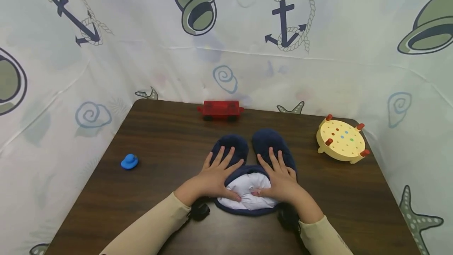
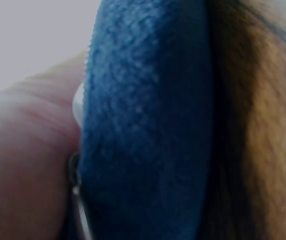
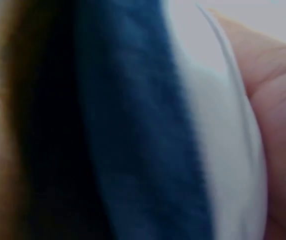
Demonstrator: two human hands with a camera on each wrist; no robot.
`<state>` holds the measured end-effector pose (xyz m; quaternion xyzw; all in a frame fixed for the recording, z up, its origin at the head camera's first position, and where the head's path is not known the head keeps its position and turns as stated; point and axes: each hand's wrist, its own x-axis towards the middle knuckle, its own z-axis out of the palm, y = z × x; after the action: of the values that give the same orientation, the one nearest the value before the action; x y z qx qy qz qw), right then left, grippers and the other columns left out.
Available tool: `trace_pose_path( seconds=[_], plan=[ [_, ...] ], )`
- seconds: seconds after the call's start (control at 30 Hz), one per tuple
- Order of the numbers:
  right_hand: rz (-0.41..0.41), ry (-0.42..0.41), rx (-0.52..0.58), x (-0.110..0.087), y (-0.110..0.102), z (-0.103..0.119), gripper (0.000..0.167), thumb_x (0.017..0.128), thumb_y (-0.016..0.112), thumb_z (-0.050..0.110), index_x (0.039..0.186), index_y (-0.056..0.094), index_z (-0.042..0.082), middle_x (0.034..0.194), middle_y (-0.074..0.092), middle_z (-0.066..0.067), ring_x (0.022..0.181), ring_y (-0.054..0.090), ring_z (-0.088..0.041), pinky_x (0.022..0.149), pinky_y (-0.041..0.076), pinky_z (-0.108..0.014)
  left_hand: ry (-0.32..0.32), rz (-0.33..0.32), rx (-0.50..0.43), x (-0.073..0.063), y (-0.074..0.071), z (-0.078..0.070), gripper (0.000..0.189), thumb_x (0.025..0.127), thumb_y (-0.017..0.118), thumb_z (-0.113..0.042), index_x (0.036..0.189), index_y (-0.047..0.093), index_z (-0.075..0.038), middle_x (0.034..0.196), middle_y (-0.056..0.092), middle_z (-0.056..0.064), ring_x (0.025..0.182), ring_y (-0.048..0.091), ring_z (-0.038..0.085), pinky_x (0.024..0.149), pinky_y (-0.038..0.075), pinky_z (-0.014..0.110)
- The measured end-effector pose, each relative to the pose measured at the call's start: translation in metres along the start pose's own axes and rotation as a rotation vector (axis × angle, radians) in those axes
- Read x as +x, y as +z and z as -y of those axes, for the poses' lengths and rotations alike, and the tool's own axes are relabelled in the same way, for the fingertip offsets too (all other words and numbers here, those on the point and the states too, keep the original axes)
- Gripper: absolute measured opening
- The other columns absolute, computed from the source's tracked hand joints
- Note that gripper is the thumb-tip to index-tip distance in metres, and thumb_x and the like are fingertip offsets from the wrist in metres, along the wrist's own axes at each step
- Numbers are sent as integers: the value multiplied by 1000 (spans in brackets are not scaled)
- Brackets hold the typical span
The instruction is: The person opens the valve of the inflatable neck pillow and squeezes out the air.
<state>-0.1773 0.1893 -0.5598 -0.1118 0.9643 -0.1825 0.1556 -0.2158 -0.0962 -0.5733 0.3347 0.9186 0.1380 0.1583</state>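
A navy plush neck pillow (image 1: 271, 145) lies at the middle of the table with its two rounded ends pointing away. White puffy fabric (image 1: 247, 186) shows within its near, curved part. My left hand (image 1: 217, 176) rests on the left side, fingers spread over the navy end and thumb on the white fabric. On the other side, my right hand (image 1: 281, 178) lies in the same way, its fingers spread and thumb on the white. A metal zipper pull (image 2: 80, 210) hangs at the navy edge in the left wrist view. Both wrist views are blurred and very close.
A red toy wagon (image 1: 221, 109) stands at the table's far edge. Off to the left sits a small blue toy duck (image 1: 129, 161). A round yellow toy (image 1: 341, 140) with red-tipped pegs is at the far right. Patterned cloth (image 1: 226, 50) hangs behind the table.
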Motion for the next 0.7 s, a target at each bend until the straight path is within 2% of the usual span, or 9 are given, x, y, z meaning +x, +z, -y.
trace_pose_path(
  seconds=[0.1, 0.33, 0.57, 0.63, 0.7],
  plan=[
    [-25, -6, -7, 0, 1, -1, 124, 82, 79, 80, 176, 11, 38, 184, -21, -5, 169, -21, -43, 121, 20, -76, -2, -10, 8, 1, -3, -1, 120, 79, 62, -98, 175, 17, -42, 184, -18, 1, 168, -24, 38, 130, -8, 76],
    [-19, -18, 8, 4, -4, 3, 121, 83, 80, 78, 176, 16, 36, 185, -16, -7, 170, -18, -43, 121, 20, -77, -11, -9, 1, 0, -8, 0, 117, 81, 63, -96, 175, 22, -39, 185, -13, 2, 170, -19, 40, 130, -6, 76],
    [-14, -6, -12, 7, -4, 1, 117, 85, 75, 82, 176, 17, 37, 185, -14, -6, 170, -15, -43, 122, 19, -78, -20, -18, -2, -1, -16, -3, 116, 79, 66, -95, 174, 28, -39, 186, 2, 3, 172, -5, 39, 131, -4, 76],
    [-5, -13, 20, 6, -5, -2, 116, 85, 75, 81, 176, 19, 36, 185, -11, -8, 170, -12, -44, 121, 19, -80, -13, -8, -20, 1, -15, -3, 117, 79, 66, -96, 174, 28, -39, 186, 4, 3, 172, -3, 40, 131, -2, 77],
    [16, -37, 106, 1, -9, -6, 113, 87, 77, 76, 176, 23, 32, 186, -7, -10, 171, -9, -45, 121, 15, -83, -1, 6, -59, 1, -14, 0, 114, 81, 66, -93, 174, 29, -37, 186, 6, 4, 172, -2, 40, 131, 0, 76]
  ],
)
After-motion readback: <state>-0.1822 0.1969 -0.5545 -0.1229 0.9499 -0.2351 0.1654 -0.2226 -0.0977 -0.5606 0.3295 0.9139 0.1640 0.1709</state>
